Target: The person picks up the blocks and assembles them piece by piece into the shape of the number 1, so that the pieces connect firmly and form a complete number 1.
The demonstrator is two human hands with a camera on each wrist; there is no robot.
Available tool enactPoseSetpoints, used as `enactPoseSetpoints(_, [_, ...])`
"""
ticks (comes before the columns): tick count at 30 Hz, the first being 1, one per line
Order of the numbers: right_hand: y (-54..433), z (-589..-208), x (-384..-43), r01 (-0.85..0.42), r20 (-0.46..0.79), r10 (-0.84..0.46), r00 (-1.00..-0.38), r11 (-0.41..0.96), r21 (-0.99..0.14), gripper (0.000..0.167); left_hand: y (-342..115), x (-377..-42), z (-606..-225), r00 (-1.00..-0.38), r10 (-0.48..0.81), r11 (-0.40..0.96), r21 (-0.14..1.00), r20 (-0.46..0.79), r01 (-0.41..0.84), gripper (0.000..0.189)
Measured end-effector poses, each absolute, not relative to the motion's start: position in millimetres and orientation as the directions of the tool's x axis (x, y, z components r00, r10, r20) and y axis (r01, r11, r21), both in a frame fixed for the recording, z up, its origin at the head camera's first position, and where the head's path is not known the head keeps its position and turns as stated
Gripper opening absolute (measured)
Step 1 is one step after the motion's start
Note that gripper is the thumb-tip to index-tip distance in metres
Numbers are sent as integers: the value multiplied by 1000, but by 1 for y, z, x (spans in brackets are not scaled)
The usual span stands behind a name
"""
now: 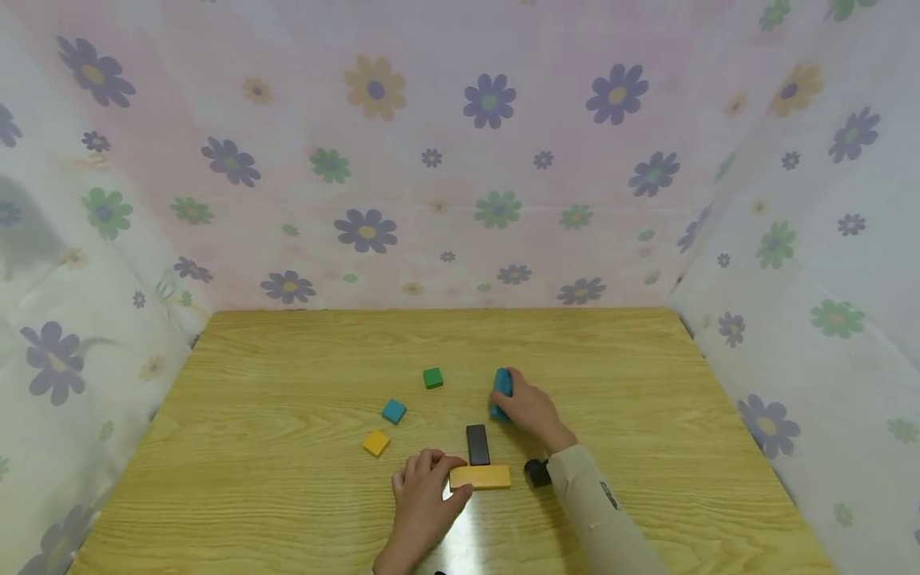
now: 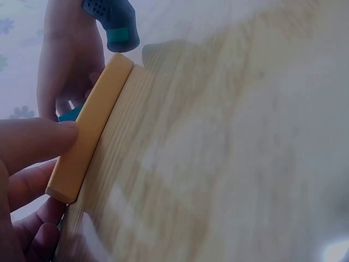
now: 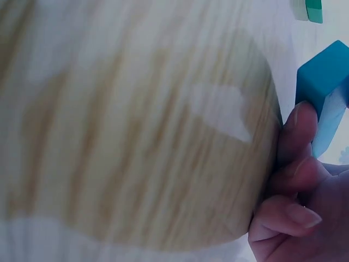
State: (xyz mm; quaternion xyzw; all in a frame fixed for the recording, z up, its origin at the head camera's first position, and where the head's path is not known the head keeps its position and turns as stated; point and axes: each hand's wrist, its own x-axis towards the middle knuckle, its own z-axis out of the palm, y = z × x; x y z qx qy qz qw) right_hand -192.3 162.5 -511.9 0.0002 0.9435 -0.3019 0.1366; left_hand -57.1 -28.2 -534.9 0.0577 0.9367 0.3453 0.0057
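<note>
My left hand [image 1: 424, 503] pinches the left part of a long yellow block [image 1: 485, 477] between thumb and fingers. In the left wrist view the thumb lies against the near side of the yellow block [image 2: 92, 128], with fingers behind it. A black block [image 1: 477, 445] lies lengthwise just beyond the yellow one, its near end at the yellow block's far edge. Farther off and to the right, my right hand [image 1: 533, 409] grips a long blue block [image 1: 502, 391]. The right wrist view shows fingers against this blue block [image 3: 322, 82]; part of it is cut off.
On the wood-grained table [image 1: 287, 359], left of the hands, lie a small green block [image 1: 433, 378], a small blue block [image 1: 394, 411] and a small yellow block [image 1: 376, 442]. Flowered cloth [image 1: 431, 184] stands behind and at both sides. A black wrist device [image 1: 537, 473] sits by the right sleeve.
</note>
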Motion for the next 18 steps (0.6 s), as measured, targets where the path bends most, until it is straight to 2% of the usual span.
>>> enactPoseSetpoints(9, [156,-510,-192,77,-263,-86,-961,830,-553,71,-29,-57,-536,-992,120,758,642,38,116,28])
enactPoseSetpoints(18, [149,-509,-196,77,-263,-103,-959,801,-594,71,-29,-57,-535,-993,108,755,645,47,113,27])
